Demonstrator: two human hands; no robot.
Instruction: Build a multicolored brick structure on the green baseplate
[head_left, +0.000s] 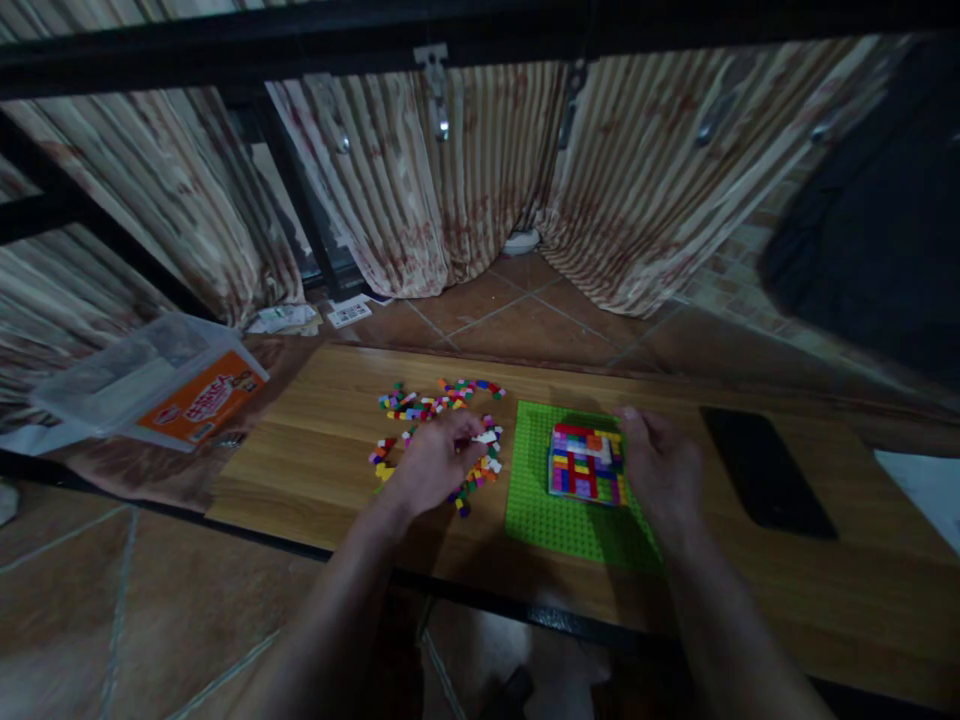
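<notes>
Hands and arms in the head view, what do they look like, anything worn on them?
Both the left hand and the right hand are bare: no gloves, no sleeves showing along either forearm. No watch, ring or band can be made out in the dim light.

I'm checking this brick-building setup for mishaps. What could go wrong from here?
The left hand reaches into the loose bricks scattered on the wooden board; a sweep could knock some onto the floor. The right hand rests at the block build on the green baseplate, and a nudge might shift it.
</notes>
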